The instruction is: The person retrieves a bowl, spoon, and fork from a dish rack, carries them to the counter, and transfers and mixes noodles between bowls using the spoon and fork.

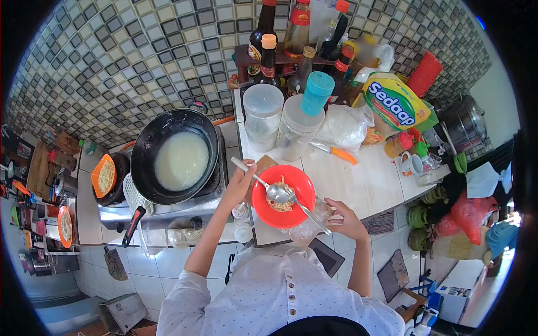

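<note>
A red bowl with noodles inside sits at the counter's front edge. Two metal utensils cross over the noodles. My left hand is closed around the handle of a spoon, whose round end rests in the bowl. At the bowl's right, my right hand has its fingers apart, close to the handle of the second utensil and beside clear plastic. Whether it touches either is unclear.
On the stove at left, a black wok holds pale liquid, with an orange dish beyond it. Lidded containers, a turquoise cup, an orange-handled knife, bottles and a Sedaap packet stand or lie behind the bowl.
</note>
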Motion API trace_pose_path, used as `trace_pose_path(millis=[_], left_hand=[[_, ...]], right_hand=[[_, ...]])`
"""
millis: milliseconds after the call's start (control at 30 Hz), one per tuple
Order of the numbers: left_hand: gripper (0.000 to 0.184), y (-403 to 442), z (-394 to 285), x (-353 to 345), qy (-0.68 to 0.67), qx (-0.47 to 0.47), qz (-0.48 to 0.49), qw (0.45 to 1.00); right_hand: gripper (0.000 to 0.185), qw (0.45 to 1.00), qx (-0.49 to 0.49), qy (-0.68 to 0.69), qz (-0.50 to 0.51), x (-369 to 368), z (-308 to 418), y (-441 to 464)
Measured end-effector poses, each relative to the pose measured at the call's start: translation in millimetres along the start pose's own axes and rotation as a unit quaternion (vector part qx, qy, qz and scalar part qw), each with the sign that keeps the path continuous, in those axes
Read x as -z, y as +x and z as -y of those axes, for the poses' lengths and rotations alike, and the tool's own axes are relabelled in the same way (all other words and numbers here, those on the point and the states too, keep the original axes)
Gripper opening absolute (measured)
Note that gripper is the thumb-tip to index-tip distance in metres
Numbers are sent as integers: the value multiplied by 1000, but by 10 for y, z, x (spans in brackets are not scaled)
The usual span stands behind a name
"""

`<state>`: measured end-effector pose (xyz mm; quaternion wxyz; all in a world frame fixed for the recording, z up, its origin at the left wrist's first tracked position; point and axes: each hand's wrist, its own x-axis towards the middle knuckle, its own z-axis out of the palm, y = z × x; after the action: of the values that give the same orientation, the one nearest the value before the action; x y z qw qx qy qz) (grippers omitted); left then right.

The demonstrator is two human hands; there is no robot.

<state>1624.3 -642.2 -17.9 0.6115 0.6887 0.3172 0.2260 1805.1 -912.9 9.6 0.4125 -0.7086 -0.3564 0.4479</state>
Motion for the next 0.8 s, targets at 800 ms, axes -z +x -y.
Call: trace_pose_path(millis=[800], left_hand=[[55,721,18,39,96,-29,139,985]], right_hand=[[58,982,-25,64,177,-478,217,-19]])
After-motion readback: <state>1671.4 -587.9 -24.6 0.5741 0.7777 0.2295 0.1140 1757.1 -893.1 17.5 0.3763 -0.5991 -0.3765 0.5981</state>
